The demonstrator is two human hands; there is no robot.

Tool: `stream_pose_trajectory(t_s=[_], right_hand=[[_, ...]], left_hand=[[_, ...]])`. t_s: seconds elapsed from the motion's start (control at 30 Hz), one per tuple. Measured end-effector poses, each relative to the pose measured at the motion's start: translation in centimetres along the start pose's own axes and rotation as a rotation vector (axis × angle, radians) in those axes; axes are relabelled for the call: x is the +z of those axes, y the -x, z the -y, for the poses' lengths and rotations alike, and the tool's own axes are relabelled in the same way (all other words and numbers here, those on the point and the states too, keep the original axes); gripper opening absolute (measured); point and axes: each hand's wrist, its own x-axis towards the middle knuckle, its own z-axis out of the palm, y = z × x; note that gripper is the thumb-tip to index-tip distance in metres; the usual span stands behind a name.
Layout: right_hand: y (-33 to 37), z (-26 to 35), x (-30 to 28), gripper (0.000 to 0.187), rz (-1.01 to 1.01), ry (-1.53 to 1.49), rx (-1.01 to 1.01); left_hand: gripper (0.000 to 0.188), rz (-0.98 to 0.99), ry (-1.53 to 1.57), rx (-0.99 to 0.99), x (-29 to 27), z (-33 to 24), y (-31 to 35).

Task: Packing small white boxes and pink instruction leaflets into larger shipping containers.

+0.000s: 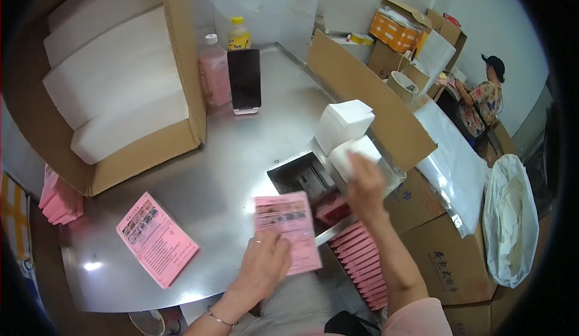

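Note:
My left hand (265, 263) is closed on a pink printed paper packet (304, 239) at the table's near edge, its fingers lying across the lower half. The packet covers part of a rectangular opening (298, 170) in the metal table. My right hand (367, 185) is blurred by motion over a small white paper napkin stack (359, 148); whether it grips any is unclear. A second napkin stack (344, 122) stands just behind. To the left, a pink packet stack (158, 239) lies flat. Inside the opening, something pink (332, 208) shows.
A large carton (196, 119) with white napkin blocks stands at left. A phone (244, 82) leans upright before a pink bottle (215, 73) and a yellow-capped bottle (239, 34). Pink packets (362, 263) fill a box below right. A cardboard flap (374, 95) borders the table. Another person (482, 98) sits far right.

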Motion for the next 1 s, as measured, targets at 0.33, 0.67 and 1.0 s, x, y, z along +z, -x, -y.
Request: stream_pose_trajectory(t_s=[0.33,0.67,1.0], right_hand=[[2.0,11.7,2.7,0.03,0.451,-0.042,-0.431],[-1.1,1.0,-1.2,0.023,-0.013,0.416,-0.034],[-0.9,-2.4,0.1,0.008,0.024,0.098,0.101]], left_hand=[[0.087,-0.058,-0.236,-0.303,-0.5,-0.9,-0.8],[0.052,-0.049,-0.415,-0.364,-1.7,-0.8,-0.4],[0.061,0.005,-0.442,-0.232,-2.0,-0.7,-0.2]])
